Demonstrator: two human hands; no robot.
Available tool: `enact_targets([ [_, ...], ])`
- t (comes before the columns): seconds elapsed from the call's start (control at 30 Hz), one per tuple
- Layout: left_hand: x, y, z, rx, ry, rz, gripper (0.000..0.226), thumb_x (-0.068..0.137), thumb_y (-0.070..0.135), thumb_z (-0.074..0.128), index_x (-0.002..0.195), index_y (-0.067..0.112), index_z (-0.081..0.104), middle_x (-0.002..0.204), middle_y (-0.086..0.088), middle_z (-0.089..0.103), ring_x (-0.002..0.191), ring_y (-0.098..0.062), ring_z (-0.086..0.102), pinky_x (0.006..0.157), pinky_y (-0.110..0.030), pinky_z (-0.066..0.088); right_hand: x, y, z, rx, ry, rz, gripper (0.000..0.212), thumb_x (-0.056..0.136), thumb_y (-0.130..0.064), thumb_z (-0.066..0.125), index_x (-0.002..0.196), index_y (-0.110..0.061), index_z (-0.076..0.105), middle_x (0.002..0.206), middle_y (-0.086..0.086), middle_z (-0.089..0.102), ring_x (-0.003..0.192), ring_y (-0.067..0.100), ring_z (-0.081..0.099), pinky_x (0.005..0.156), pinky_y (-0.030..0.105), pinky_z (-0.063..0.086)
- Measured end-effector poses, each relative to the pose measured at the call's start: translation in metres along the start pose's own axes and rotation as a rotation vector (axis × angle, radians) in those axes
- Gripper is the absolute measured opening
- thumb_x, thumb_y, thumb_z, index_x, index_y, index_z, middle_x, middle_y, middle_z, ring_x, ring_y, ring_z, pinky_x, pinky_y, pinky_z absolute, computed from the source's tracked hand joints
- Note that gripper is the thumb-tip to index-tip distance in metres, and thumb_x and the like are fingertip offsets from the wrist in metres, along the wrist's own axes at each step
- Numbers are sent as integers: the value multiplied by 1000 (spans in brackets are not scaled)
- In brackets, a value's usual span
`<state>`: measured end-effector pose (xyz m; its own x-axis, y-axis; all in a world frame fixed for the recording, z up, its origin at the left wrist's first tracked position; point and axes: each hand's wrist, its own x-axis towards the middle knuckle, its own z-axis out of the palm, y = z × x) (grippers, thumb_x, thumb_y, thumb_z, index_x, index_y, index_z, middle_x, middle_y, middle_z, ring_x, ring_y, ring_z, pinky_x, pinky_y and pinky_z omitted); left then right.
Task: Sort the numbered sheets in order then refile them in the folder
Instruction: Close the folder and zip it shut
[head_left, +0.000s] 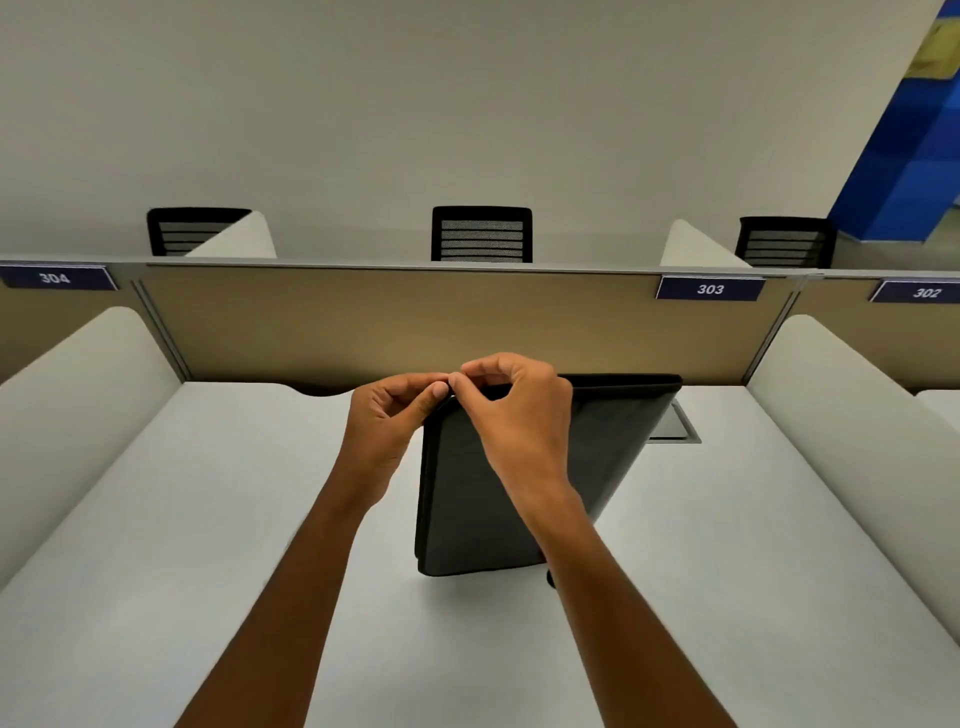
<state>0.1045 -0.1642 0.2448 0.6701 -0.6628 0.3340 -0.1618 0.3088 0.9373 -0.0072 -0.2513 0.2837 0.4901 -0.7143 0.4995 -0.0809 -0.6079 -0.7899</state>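
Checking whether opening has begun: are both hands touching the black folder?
Touching. The head view shows left hand and right hand pinching the folder's top corner.

folder (524, 483): black, matt, faintly grained cover like cloth or imitation leather
desk (171, 519): pale grey-white top under the folder, smooth, low sheen
back panel (395, 322): behind the folder, tan, looks like woven cloth, matt
panel rail (395, 266): along the panel's top, grey, looks like brushed metal
side dividers (78, 395): either side of the folder, off-white, smooth, matt
chairs (481, 234): beyond the panel, black mesh backs in plastic frames
number plates (709, 289): on the panel, dark blue, slightly glossy
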Motion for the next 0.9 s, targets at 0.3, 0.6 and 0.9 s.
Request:
enact_targets([
  [0.3, -11, -14, -34, 170, 80, 33, 17, 90, 5, 65, 104, 0, 73, 97, -10, 75, 95, -26, 71, 88, -36, 57, -12, -1, 40, -117, -51, -32, 11, 84, -31, 78, 91, -23, 77, 81, -8, 74, 82, 15, 67, 82, 44, 55],
  [0.6, -6, -15, -31, 159, 71, 52, 15, 87, 6, 66, 93, 17, 74, 89, 3, 76, 89, -18, 71, 82, -25, 56, 5, 12, -2, -121, -45, 49, 23, 80, -25, 83, 100, -23, 72, 77, -14, 69, 83, 10, 67, 83, 39, 58],
  [0.9, -3, -19, -11, 199, 154, 75, 15, 88, 5, 67, 99, 14, 73, 91, 1, 75, 88, -16, 72, 80, -22, 56, 2, -3, 7, -149, -65, 20, 19, 86, -23, 77, 104, -19, 73, 84, -8, 72, 84, 10, 67, 85, 38, 57],
])
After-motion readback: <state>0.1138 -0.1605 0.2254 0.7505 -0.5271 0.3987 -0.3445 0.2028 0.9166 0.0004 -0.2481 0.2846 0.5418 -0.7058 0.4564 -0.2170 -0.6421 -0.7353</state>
